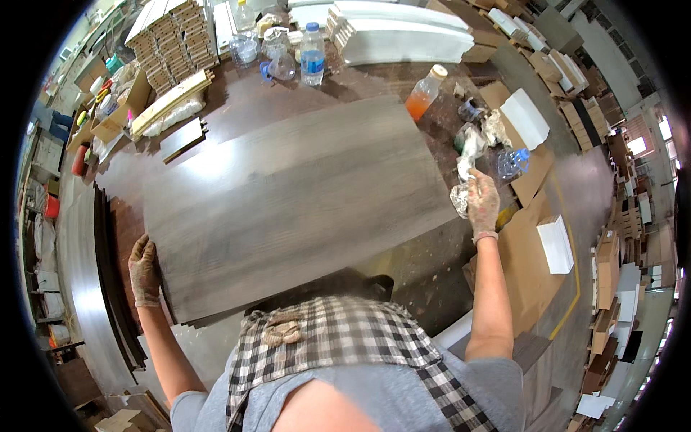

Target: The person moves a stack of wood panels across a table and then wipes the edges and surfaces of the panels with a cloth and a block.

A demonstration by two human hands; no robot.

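A large grey-brown wood-grain panel (288, 194) lies on the dark worktable before me, tilted up toward the right. My left hand (144, 272), in a stained glove, is closed on the panel's left edge, its thumb side hidden. Beyond the panel's right edge, my gloved right hand (483, 201) is closed on a crumpled white rag (471, 150). A second whitish wad (458, 201) sits beside that hand, next to the panel's right corner. Near the panel's far right corner stands a bottle of orange liquid (423, 93).
Water bottle (312, 56) and stacked white boards (403, 39) stand at the back. A clear bottle with a blue cap (511, 164) lies right of the rag. Dark panels (90, 273) stand at the left. Wood strips (173, 104) and a small board (183, 140) lie far left.
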